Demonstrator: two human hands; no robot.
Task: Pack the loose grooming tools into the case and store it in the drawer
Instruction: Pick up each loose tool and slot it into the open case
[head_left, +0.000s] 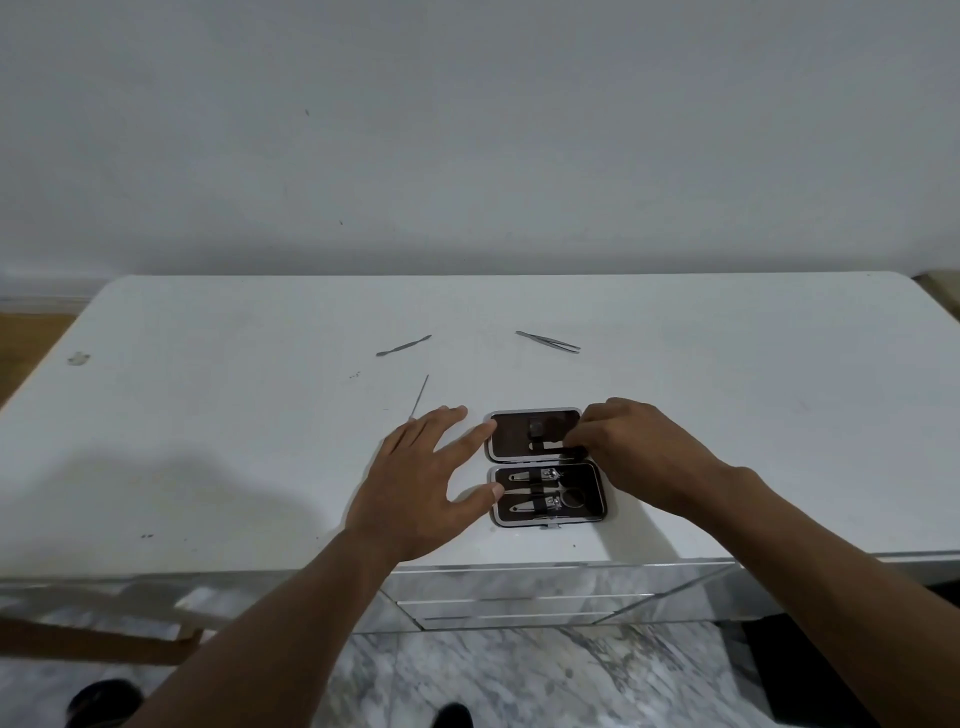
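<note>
White surface (727, 415): holds an open dark case (545, 467) near its front edge.
Left hand (421, 483): fingers spread, touching the case's left side.
Right hand (628, 452): grip pinched together inside the far half.
Loose tools: tweezers (548, 342), pusher (403, 345), thin pick (420, 396) lie behind.

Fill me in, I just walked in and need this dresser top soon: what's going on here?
A person is packing a manicure case lying open on the white dresser top. The left hand steadies its left edge; the right hand works at the far half. Two nail clippers already sit strapped in the near half. Still loose behind it: tweezers, a cuticle pusher and a thin pick.
</note>
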